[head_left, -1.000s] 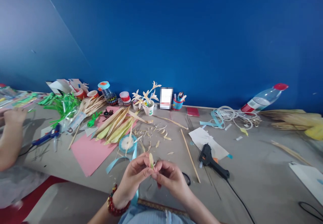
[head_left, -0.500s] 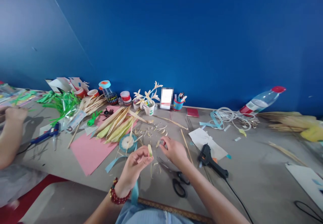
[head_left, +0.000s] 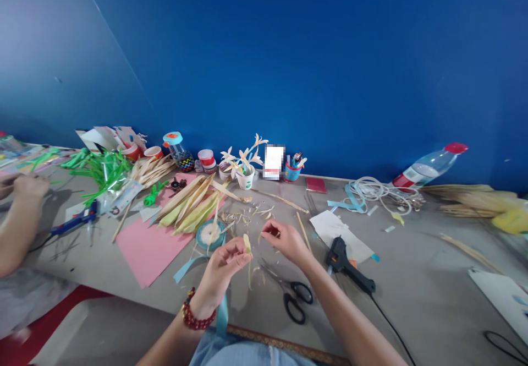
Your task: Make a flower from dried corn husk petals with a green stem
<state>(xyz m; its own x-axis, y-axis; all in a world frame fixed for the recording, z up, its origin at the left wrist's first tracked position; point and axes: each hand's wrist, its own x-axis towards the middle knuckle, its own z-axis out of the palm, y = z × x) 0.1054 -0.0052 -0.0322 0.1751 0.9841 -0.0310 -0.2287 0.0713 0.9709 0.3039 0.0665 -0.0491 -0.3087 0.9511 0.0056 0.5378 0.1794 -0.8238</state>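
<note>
On our left wrist (head_left: 203, 300), at seven o'clock, we wear a dark-red beaded bracelet (head_left: 198, 316) with yellowish beads; our light-blue clothing (head_left: 247, 350) shows at six o'clock.

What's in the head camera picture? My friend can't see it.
The left hand holds a pale, petal-like piece above a grey table, with the right hand close by. Around them are black-handled scissors, a black glue gun, dry husks, pink paper and a white cup of pale flowers.
</note>
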